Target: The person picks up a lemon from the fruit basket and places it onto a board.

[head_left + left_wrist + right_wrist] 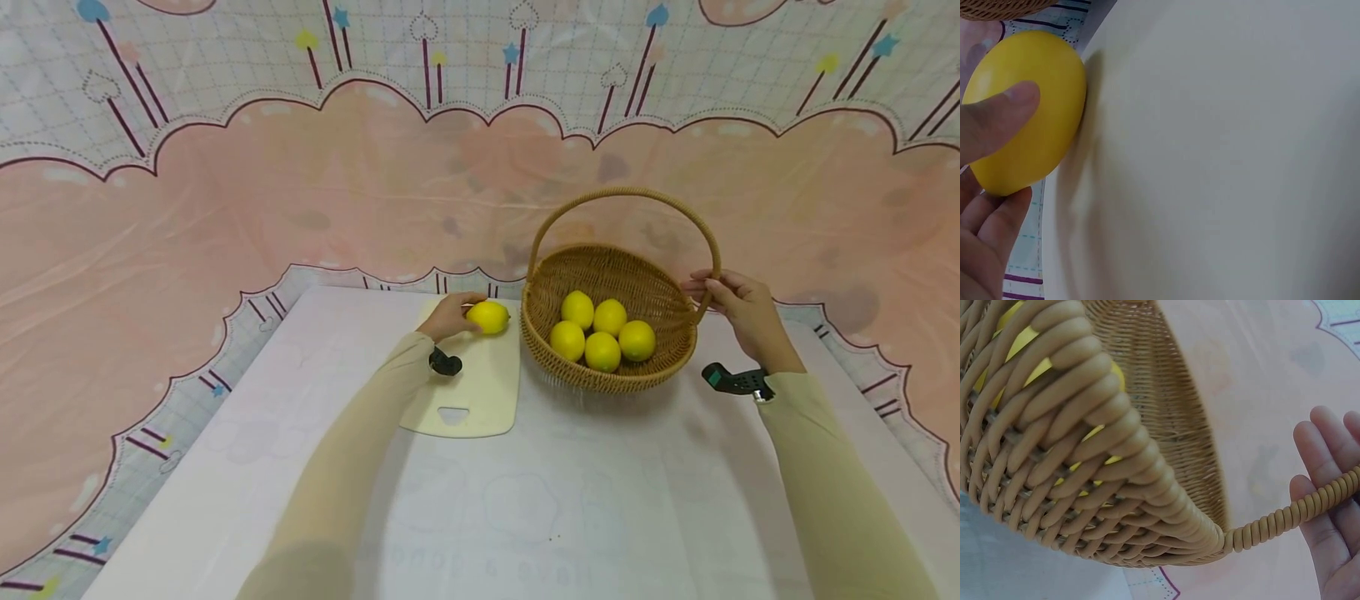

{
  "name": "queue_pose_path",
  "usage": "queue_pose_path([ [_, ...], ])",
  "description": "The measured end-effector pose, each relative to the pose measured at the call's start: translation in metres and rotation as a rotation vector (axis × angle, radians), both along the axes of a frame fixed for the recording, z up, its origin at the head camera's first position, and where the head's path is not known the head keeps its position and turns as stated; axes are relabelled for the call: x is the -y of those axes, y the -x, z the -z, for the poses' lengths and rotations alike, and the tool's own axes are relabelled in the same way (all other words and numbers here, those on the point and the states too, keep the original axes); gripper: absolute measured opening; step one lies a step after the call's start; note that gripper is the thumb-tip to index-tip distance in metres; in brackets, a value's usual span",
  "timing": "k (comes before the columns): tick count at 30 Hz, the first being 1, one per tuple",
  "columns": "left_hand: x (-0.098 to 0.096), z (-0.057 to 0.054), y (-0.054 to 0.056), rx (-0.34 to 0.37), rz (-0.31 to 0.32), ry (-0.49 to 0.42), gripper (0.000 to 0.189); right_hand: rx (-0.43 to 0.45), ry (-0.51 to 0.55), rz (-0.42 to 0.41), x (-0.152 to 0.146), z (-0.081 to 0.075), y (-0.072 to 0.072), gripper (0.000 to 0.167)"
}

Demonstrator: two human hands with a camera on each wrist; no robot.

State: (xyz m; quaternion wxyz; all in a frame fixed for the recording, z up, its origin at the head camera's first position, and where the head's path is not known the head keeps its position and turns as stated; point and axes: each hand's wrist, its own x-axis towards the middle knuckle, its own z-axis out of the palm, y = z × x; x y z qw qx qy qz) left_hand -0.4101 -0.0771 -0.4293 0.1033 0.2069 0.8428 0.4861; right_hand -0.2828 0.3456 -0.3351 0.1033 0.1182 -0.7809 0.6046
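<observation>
My left hand [452, 315] grips a yellow lemon [488, 317] over the far part of a cream cutting board [480, 392]. In the left wrist view, the thumb lies across the lemon [1054, 119] and the fingers are beneath it. Right of the board stands a wicker basket [540, 358] with several lemons [602, 352] inside. My right hand [750, 312] holds the right side of the basket's arched handle [626, 192], thumb in front and fingers behind. The right wrist view shows those fingers nearly straight behind the handle [1266, 526]; the thumb is out of that frame.
A white-covered table [525, 525] lies under everything. Behind it hangs a patterned pink and white cloth [375, 192], which also borders the table at the sides. The cutting board has a handle slot at its near end.
</observation>
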Motion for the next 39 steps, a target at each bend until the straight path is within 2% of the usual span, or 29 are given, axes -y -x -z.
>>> queue_pose_path([
  [7,-0.0064,-0.0017,0.0006,-0.006,-0.026,0.005,0.064,0.003,-0.012,0.005,-0.0002,0.0002,0.0003,0.025],
  [24,-0.0074,-0.0051,-0.0013,-0.015,-0.06,-0.011,0.06,-0.009,-0.013,0.002,-0.0002,-0.0003,0.0003,0.026],
  [32,-0.0067,-0.0034,0.0003,-0.013,-0.055,-0.018,0.062,0.008,-0.033,0.011,-0.0009,0.0001,0.0011,0.026],
  [39,-0.0059,-0.0013,0.0017,-0.022,-0.09,0.009,0.058,0.008,-0.027,0.009,-0.0005,-0.0002,0.0007,0.026],
])
